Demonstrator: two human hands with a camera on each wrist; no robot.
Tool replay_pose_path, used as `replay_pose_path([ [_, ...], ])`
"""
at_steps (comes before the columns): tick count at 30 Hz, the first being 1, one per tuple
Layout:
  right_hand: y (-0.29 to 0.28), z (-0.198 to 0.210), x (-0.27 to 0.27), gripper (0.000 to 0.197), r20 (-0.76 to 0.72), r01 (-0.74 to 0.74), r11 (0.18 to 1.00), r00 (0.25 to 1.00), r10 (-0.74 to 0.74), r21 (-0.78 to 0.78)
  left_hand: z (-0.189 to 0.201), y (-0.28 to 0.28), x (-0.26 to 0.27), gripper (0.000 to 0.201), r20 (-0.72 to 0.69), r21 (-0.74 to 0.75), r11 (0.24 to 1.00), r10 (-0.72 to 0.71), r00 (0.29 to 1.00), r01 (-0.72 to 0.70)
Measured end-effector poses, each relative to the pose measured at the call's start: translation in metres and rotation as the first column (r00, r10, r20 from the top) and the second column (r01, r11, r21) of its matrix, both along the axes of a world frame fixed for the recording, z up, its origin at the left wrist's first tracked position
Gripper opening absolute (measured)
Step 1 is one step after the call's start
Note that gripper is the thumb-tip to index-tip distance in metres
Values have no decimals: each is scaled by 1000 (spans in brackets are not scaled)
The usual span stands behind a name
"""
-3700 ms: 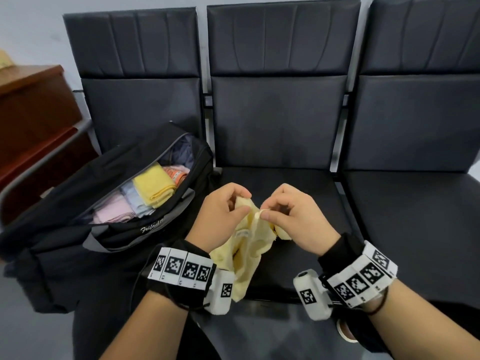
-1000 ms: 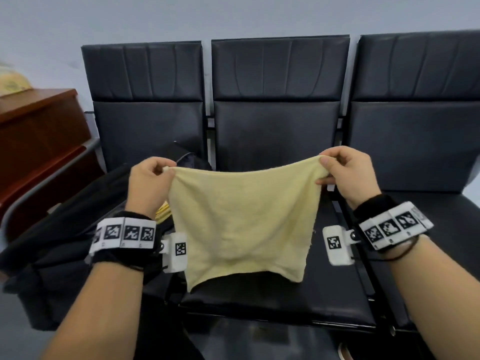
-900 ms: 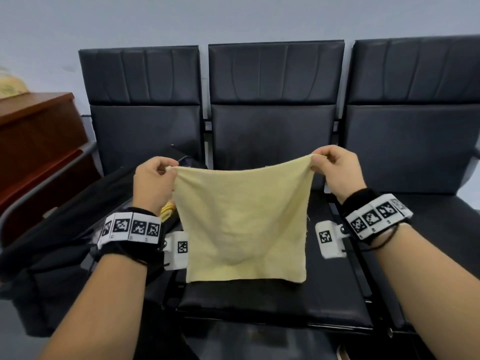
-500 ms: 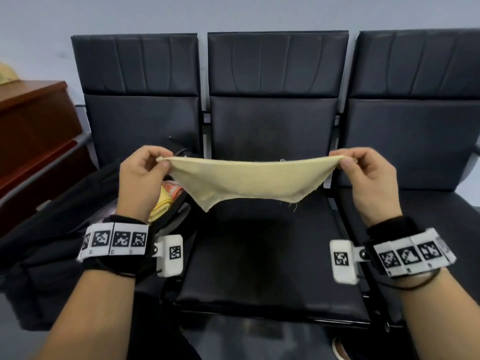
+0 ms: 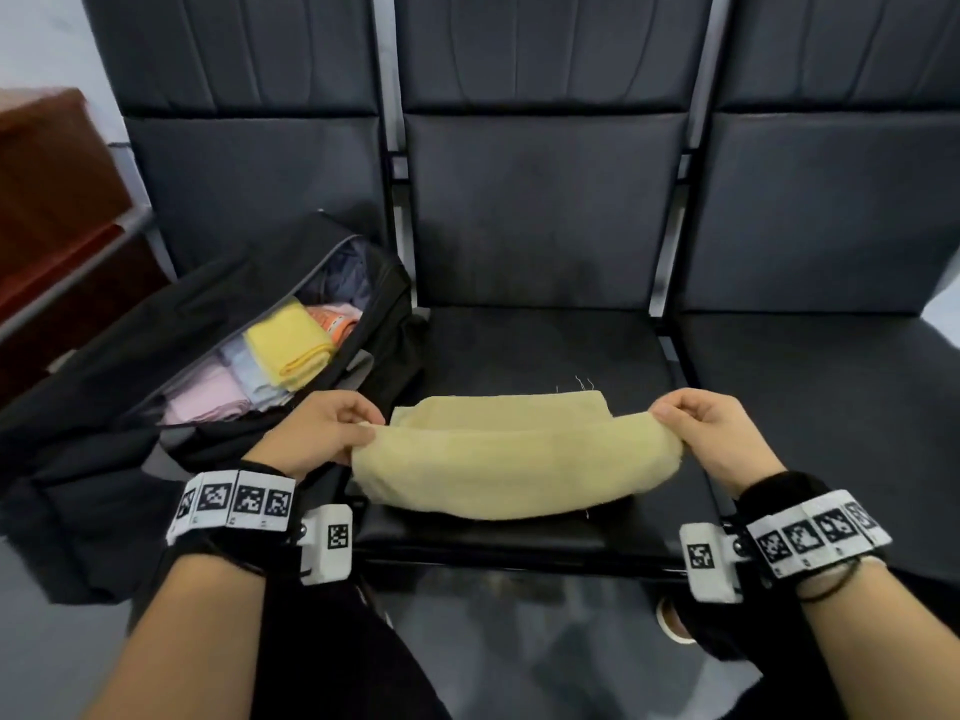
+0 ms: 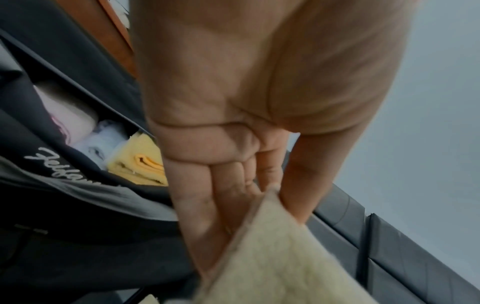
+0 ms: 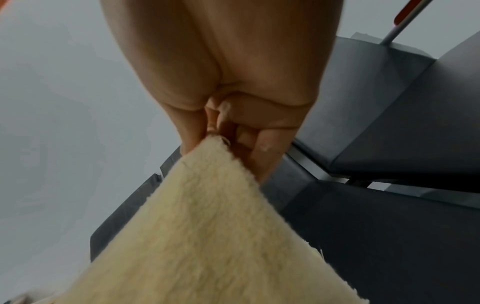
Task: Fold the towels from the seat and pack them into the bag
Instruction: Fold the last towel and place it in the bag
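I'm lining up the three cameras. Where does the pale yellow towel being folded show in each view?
Head: pale yellow towel low centre, on the middle seat, held between both hands.
Left wrist: bottom right, pinched by the left hand.
Right wrist: bottom centre, pinched by the right hand.
Shared landmark: the black seats.

Head view looking down at seats (image 5: 545,356), wrist views close along hands (image 6: 233,102), sharing towel (image 5: 514,459)
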State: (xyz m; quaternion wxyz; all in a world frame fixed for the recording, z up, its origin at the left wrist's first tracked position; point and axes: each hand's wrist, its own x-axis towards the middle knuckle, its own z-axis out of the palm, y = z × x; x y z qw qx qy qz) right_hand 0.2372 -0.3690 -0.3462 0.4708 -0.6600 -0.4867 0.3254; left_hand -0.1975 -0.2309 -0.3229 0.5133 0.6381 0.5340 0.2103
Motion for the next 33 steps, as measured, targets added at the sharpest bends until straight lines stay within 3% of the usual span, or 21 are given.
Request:
replay_pose_path([
  [8,24,-21,-10,14,-38,179,984,983,-179,1,-24,7,29,9,-82,201,966,181,980,-161],
  [14,60,-30,-7,17,14,254,967,967,-254,5,-39,27,44,13,-123,320,917,290,949,-238],
  [21,103,-49,4,17,109,276,960,957,-270,-40,-60,64,52,20,-149,300,909,346,926,-291],
  [24,121,-65,8,6,175,287,949,949,-262,-133,-74,76,62,20,-153,237,914,371,916,-331],
  [25,123,-71,9,8,201,283,937,949,-243,-203,-80,77,64,27,-155,203,919,371,916,-338],
  [27,117,-85,10,34,266,265,903,947,-179,-337,-90,73,63,36,-168,178,930,350,921,-321],
  [29,105,-94,10,40,349,264,886,928,-127,-381,-98,65,58,32,-216,185,939,326,920,-289],
  [33,91,-98,-4,29,394,238,861,918,-48,-450,-112,44,49,25,-376,114,972,232,897,-204],
])
